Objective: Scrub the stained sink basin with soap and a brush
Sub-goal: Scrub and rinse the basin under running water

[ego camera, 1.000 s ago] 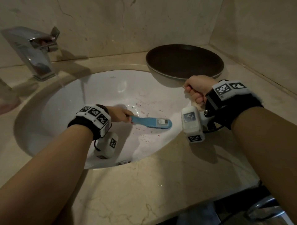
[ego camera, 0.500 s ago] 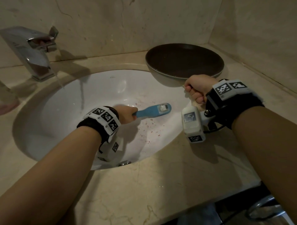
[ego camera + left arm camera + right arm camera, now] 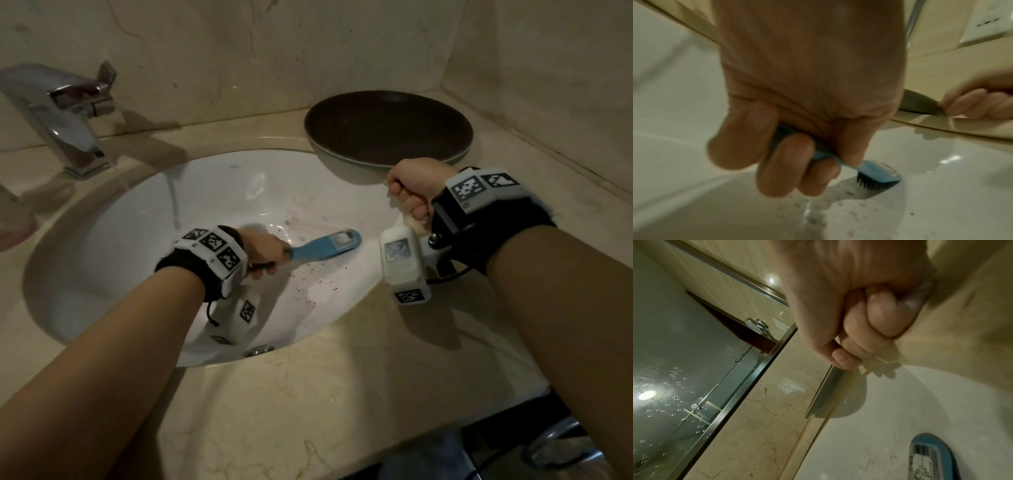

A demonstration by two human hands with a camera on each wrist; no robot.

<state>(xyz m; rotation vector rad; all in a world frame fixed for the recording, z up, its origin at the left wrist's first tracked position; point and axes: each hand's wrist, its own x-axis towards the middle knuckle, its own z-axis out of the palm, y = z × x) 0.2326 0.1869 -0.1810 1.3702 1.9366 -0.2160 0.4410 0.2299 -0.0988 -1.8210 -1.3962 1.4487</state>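
At frame centre, the stained basin (image 3: 137,219) was mid-scrub: left hand (image 3: 263,248) gripped the brush (image 3: 325,247); right hand (image 3: 414,192) fisted, apparently empty. Specks lower right needed scrubbing next.

Basin (image 3: 113,240) left open — pan (image 3: 387,133) overhanging

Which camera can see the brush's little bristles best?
The left wrist view. It looks under the blue brush from the side, so the dark bristles show against the sink basin. The head view shows only the brush's blue back, and the right wrist view only the labelled back of its head.
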